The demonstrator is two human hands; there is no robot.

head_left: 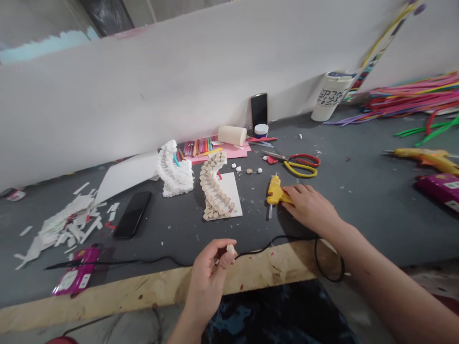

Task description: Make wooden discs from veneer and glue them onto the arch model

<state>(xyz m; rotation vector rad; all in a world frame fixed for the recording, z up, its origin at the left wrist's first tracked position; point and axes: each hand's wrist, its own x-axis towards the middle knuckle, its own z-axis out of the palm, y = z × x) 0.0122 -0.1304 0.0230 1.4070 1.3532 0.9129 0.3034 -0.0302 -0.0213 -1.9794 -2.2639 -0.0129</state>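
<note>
My left hand (210,274) is closed near the table's front edge, pinching a small pale wooden piece (230,249) between thumb and fingers. Farther right, my right hand (311,208) is wrapped on the handle of a yellow hot glue gun (275,190), which lies on the dark table with a clear glue stick poking out of its back. Between the hands and the wall stands a curved model staircase (215,188) covered in small round wood slices, on a white card base (233,191). Left of it is a similar curved shape (174,169) covered in white crumbly bits.
Scissors (299,162) lie behind the glue gun. A phone (132,215) and white paper scraps (64,227) are at left. A black cord (161,258) runs along the front edge. A second glue gun (426,157) and pipe cleaners (412,98) lie right; a white cup (330,95) stands behind.
</note>
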